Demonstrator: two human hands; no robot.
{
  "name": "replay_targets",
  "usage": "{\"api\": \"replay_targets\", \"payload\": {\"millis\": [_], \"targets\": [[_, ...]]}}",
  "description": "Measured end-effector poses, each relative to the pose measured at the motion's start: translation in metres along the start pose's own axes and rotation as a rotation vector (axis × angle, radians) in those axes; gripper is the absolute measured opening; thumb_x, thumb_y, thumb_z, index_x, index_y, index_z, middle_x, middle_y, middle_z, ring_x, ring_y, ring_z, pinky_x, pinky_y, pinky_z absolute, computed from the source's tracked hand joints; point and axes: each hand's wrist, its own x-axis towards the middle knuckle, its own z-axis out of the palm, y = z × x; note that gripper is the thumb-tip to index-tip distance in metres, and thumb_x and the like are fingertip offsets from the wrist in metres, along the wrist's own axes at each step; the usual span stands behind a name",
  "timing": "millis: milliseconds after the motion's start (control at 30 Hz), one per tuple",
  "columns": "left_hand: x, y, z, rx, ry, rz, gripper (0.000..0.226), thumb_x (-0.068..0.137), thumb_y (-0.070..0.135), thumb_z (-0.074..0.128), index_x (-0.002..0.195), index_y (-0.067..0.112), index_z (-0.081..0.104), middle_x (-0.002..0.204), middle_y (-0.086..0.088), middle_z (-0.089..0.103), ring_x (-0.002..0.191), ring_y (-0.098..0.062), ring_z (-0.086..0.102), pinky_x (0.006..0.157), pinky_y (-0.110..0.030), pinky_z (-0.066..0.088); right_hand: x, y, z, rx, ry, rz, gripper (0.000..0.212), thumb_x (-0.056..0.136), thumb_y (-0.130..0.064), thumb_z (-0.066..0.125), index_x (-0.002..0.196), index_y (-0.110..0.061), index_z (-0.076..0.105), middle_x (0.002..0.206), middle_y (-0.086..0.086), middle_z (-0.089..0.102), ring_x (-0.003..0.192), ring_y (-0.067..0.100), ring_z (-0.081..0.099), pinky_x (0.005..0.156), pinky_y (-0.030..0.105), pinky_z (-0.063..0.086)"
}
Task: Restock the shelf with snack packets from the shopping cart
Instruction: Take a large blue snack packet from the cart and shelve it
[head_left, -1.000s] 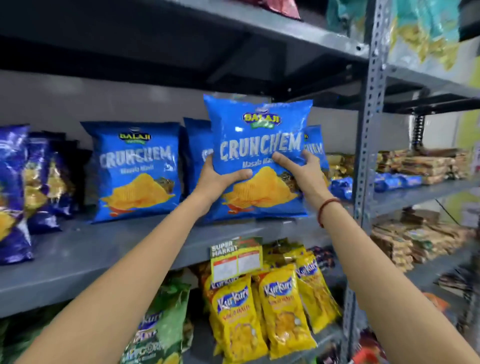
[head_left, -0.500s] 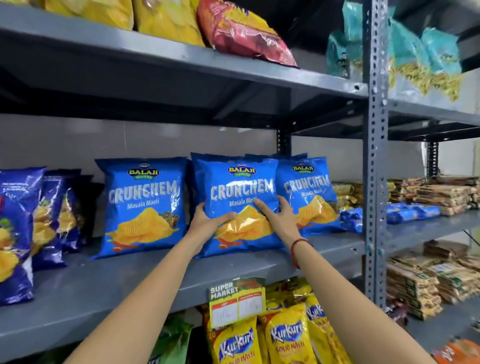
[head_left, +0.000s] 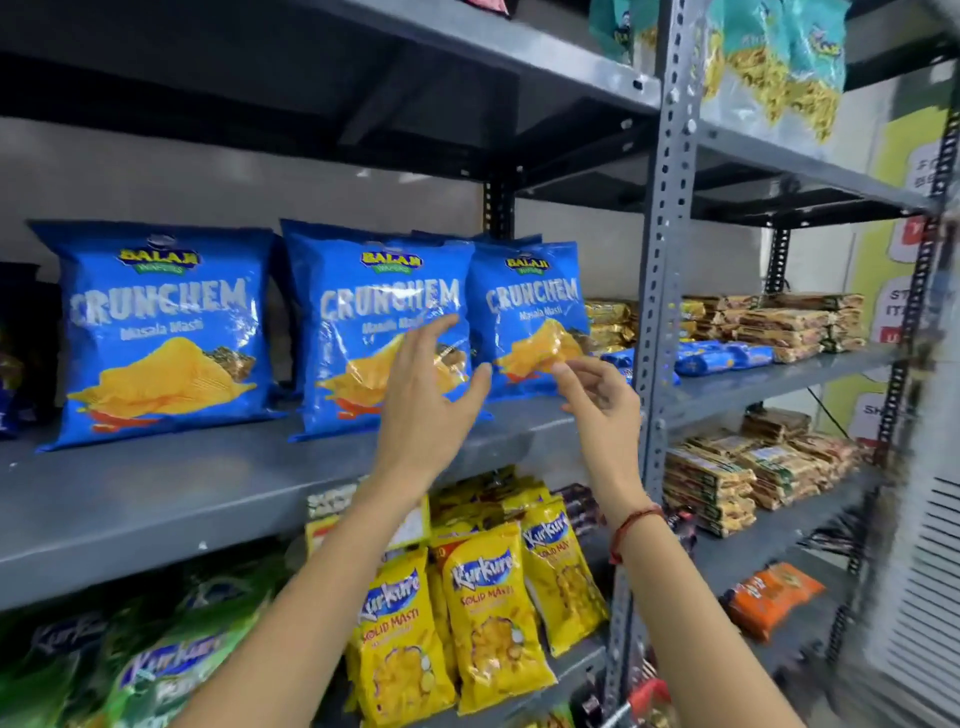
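Here the middle Crunchem packet (head_left: 374, 332) stands upright on the grey shelf (head_left: 156, 499), between a matching packet to its left (head_left: 156, 332) and another at its right (head_left: 530, 312), which its edge overlaps. Both hands are empty — the left hand (head_left: 426, 400) has its fingers spread just in front of the packet, the right hand (head_left: 602, 405) is loosely curled, gripping nothing. The puffy bag sits near the front edge and leans back slightly; a brush from either hand could tip it forward off the shelf onto the yellow Kurkure packets (head_left: 488, 613) below.
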Motion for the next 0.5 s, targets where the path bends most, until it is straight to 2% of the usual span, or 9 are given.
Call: {"api": "replay_targets", "payload": {"millis": [100,233,300,367,433,500], "targets": [[-0.036,0.011,0.051,-0.138,-0.142,0.027,0.043,0.080,0.027,0.064,0.121,0.017,0.053,0.118,-0.001,0.061,0.112,-0.010,0.054,0.095,-0.024,0.042,-0.024,0.021,-0.044,-0.054,0.079,0.028,0.018,0.084,-0.031,0.069,0.094,-0.015,0.068,0.092,0.006,0.070,0.088,0.019,0.065,0.085,0.045,0.053],[-0.101,0.004,0.119,-0.229,-0.391,-0.085,0.038,0.078,0.023,0.065,0.115,0.017,0.057,0.111,-0.003,0.066,0.102,-0.009,0.059,0.086,-0.018,0.046,-0.064,0.066,-0.109,-0.174,0.158,0.134,0.015,0.086,-0.028,0.067,0.091,-0.014,0.068,0.089,0.008,0.070,0.087,0.023,0.067,0.082,0.045,0.055],[-0.144,-0.010,0.157,-0.208,-0.536,-0.130,0.038,0.076,0.024,0.064,0.113,0.015,0.059,0.107,-0.004,0.067,0.098,-0.016,0.061,0.087,-0.025,0.047,-0.091,0.095,-0.146,-0.225,0.214,0.238,0.016,0.087,-0.029,0.066,0.091,-0.013,0.067,0.090,0.008,0.071,0.088,0.023,0.067,0.079,0.041,0.056],[-0.190,-0.025,0.187,-0.186,-0.700,-0.199,0.038,0.077,0.019,0.066,0.113,0.011,0.058,0.107,-0.008,0.066,0.101,-0.023,0.061,0.090,-0.032,0.046,-0.120,0.126,-0.181,-0.290,0.253,0.334,0.014,0.087,-0.025,0.066,0.086,-0.011,0.065,0.083,0.007,0.068,0.080,0.020,0.065,0.073,0.035,0.053],[-0.233,-0.040,0.211,-0.163,-0.845,-0.313,0.038,0.079,0.015,0.068,0.115,0.007,0.058,0.109,-0.013,0.066,0.103,-0.028,0.062,0.090,-0.034,0.047,-0.153,0.159,-0.214,-0.349,0.297,0.445,0.011,0.086,-0.019,0.068,0.079,-0.013,0.062,0.074,0.007,0.063,0.070,0.016,0.057,0.068,0.033,0.047],[-0.275,-0.055,0.230,-0.117,-0.972,-0.426,0.041,0.080,0.017,0.069,0.118,0.007,0.057,0.112,-0.014,0.066,0.105,-0.027,0.061,0.090,-0.034,0.047,-0.190,0.190,-0.245,-0.403,0.307,0.588,0.010,0.085,-0.018,0.069,0.079,-0.012,0.062,0.071,0.006,0.062,0.067,0.011,0.057,0.066,0.033,0.047]]}}
